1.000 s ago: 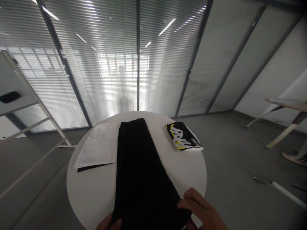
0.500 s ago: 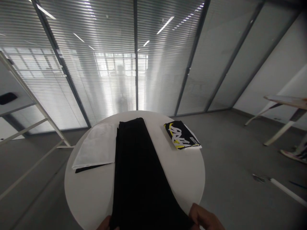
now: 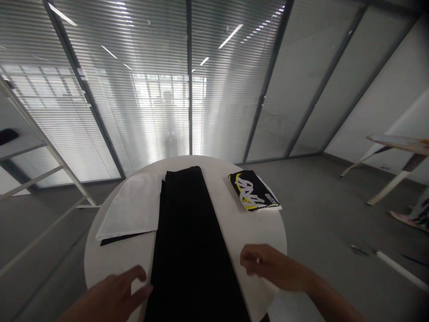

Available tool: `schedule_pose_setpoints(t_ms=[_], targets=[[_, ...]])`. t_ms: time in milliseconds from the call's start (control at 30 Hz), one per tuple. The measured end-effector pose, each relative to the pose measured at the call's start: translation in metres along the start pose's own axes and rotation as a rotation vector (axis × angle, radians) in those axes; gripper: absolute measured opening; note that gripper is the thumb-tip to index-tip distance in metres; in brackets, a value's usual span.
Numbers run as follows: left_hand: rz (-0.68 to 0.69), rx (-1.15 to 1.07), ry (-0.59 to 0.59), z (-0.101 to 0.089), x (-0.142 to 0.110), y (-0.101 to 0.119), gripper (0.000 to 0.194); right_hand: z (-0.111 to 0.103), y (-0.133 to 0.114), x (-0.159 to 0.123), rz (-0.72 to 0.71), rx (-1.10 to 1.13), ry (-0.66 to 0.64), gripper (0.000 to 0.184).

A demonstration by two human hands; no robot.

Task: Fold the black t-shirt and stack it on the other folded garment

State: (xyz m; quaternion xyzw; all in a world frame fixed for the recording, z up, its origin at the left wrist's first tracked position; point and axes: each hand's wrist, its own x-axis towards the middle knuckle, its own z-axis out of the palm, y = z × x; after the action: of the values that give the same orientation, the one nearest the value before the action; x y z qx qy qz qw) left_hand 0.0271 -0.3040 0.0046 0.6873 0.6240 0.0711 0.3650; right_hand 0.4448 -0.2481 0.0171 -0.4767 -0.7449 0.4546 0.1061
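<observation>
A long black garment [image 3: 191, 241], folded into a narrow strip, runs down the middle of a round white table [image 3: 261, 228] toward me. My left hand [image 3: 114, 293] rests open at the strip's near left edge, fingers touching the cloth. Beside the strip's right edge, my right hand [image 3: 268, 266] hovers over the table with fingers loosely curled and nothing in it. A folded white garment [image 3: 132, 205] lies left of the strip, over a black piece. Far right on the table lies a folded black garment with yellow and white print [image 3: 253, 191].
Glass walls with blinds stand behind the table. A white frame stand [image 3: 40, 152] is at the left. Another table [image 3: 398, 147] stands at the right, with a person's shoe [image 3: 407, 219] on the grey floor near it.
Both hands have let go of the near end of the black garment and moved up into view along its sides. The camera view shifted slightly.
</observation>
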Motion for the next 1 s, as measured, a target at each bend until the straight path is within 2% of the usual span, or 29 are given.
schedule_pose_setpoints(t_ms=[33,133,233,333,500,600,700,833,1000], targets=[[-0.059,-0.050,-0.013,-0.015,0.012,0.010,0.042,-0.007,0.005,0.020,-0.029,0.058,0.030,0.023],[-0.036,-0.087,0.011,-0.056,0.070,0.036,0.048,-0.025,0.018,0.085,-0.061,0.202,0.136,0.020],[-0.033,-0.063,0.211,-0.088,0.144,0.048,0.040,-0.039,0.024,0.146,0.025,0.209,0.281,0.019],[0.024,0.111,0.404,-0.109,0.211,0.050,0.033,-0.047,0.024,0.196,0.122,0.335,0.406,0.021],[-0.025,0.220,0.550,-0.123,0.289,0.048,0.032,-0.055,0.021,0.261,0.181,0.501,0.530,0.029],[-0.100,0.249,0.574,-0.121,0.320,0.043,0.038,-0.061,0.023,0.294,0.166,0.554,0.572,0.042],[-0.196,0.237,0.553,-0.116,0.338,0.035,0.047,-0.066,0.025,0.324,0.167,0.581,0.599,0.052],[-0.269,0.169,0.575,-0.112,0.352,0.030,0.052,-0.070,0.023,0.354,0.171,0.570,0.624,0.049],[-0.236,-0.026,0.634,-0.109,0.368,0.028,0.053,-0.072,0.026,0.377,0.131,0.542,0.672,0.045]])
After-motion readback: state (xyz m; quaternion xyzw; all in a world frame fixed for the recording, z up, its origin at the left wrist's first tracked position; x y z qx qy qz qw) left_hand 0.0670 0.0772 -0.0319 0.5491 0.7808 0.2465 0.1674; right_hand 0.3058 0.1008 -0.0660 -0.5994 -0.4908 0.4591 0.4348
